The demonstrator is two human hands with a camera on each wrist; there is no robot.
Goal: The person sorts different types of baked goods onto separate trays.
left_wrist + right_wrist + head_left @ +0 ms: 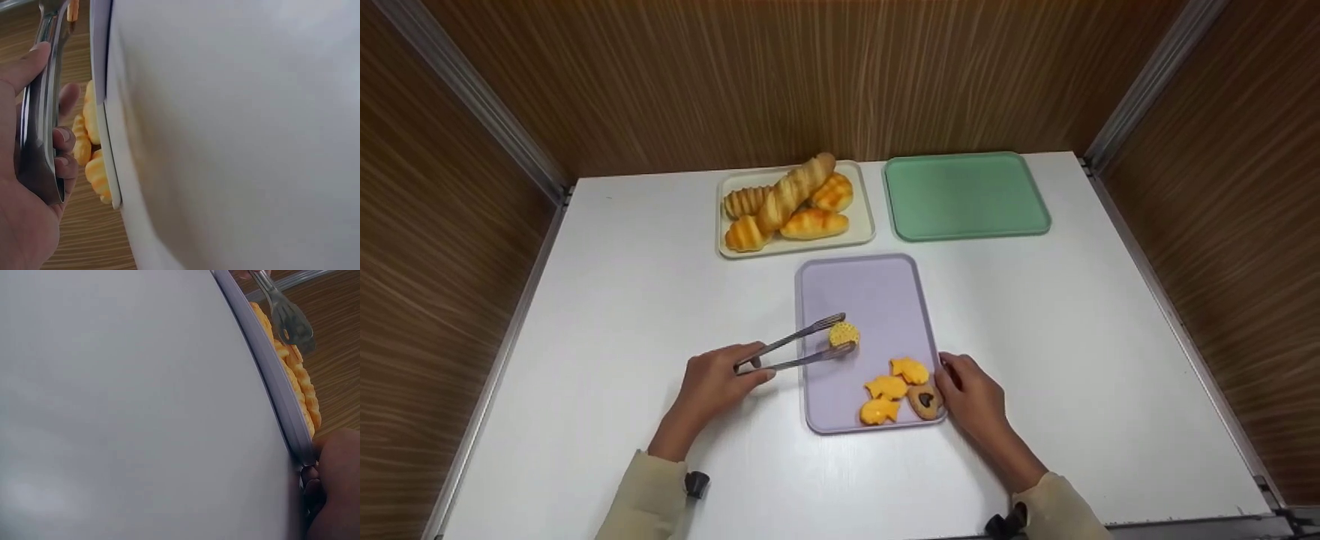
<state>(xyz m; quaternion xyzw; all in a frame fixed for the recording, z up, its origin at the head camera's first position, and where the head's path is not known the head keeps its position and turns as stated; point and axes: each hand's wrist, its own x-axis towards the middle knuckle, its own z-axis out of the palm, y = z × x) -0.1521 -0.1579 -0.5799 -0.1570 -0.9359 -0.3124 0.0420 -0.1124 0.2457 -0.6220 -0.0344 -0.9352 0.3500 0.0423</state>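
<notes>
My left hand (718, 384) grips metal tongs (802, 334), fingers curled round the handles, as the left wrist view (42, 112) also shows. The two tong tips stand on either side of a round, dotted yellow cookie (844, 334) over the purple tray (859, 289). With thumb and fingers at its edge, my right hand (976, 394) holds that tray near the lower right corner. Close to this hand lie a brown cookie with a dark heart centre (916, 403) and several orange fish-shaped pieces (886, 387).
Behind the purple tray, a cream tray (810, 250) carries several breads, including a long twisted loaf (795, 193). A green tray (967, 196) lies to its right. Wood-grain panels (840, 82) enclose the white table (645, 277) at the back and sides.
</notes>
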